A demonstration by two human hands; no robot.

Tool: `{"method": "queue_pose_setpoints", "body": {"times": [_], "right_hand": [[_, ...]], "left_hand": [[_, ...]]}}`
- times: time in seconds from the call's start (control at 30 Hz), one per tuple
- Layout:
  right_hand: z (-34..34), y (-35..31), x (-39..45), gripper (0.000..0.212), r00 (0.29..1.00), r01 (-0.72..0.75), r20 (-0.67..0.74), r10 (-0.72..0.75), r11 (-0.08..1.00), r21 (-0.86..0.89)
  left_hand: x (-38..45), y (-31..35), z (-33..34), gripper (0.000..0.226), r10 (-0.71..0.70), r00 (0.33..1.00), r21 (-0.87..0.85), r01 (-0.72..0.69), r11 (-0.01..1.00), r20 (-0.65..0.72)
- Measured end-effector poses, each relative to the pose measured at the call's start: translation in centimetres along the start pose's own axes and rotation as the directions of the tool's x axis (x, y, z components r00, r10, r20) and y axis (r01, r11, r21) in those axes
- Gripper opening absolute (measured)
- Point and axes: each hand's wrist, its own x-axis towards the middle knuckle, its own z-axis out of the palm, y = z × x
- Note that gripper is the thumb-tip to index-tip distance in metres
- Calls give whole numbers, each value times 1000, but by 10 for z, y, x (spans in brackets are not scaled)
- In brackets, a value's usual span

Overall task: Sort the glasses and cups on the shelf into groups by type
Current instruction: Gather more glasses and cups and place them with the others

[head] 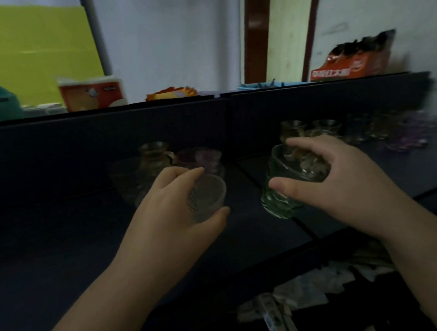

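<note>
Dim and smeared, this one: the dark shelf (65, 247) swallowed most detail, and the glasses at its back edge were hard to separate. Toward the back right corner a row of small clear glasses (356, 128) blurred into one another, with purple glasses (409, 135) at the far end barely more than a tint. Left of the shelf's centre seam sat an amber glass (154, 155) and a purple tumbler (201, 158), both faint, and something paler in front of them could not be made out.

The left hand (169, 205) gripped a small ribbed clear cup (207, 199), fingers curled over its rim and thumb under it, out over the middle of the shelf. The right hand (338, 175) grasped a green glass (286, 185) just right of the seam, fingers hooked over the far rim, thumb on the near wall; whether its base touched the shelf could not be told. The fingers hid much of its mouth.

Along the top ledge stood an orange-and-white box (91, 92), an orange packet (171, 93) and, at the right end, an orange carton (350, 64) with unreadable print. Behind them were a pale wall, a yellow-green panel (32, 48) at left, and a brown door frame (254, 36). Below the shelf's front edge, crumpled papers (305, 289) lay cut off by the frame.
</note>
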Motion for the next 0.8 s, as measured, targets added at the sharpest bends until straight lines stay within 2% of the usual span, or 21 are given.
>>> {"method": "queue_pose_setpoints", "body": {"times": [0.17, 0.27, 0.47, 0.67, 0.8], "right_hand": [[-73, 85, -4, 82, 994, -75, -81, 76, 997, 8], [-116, 137, -5, 87, 989, -73, -128, 70, 997, -23], [-181, 215, -4, 91, 983, -121, -145, 112, 992, -48], [-223, 262, 9, 85, 968, -177, -174, 178, 984, 21], [-234, 284, 18, 87, 956, -205, -214, 199, 979, -7]], "left_hand": [[32, 59, 75, 77, 8, 999, -17, -8, 1000, 35], [51, 99, 124, 75, 11, 998, -45, -8, 999, 57], [87, 173, 209, 72, 30, 991, -114, -15, 993, 132], [122, 213, 249, 74, 61, 979, -110, -40, 993, 194], [142, 219, 267, 71, 113, 975, -96, -96, 991, 189]]}}
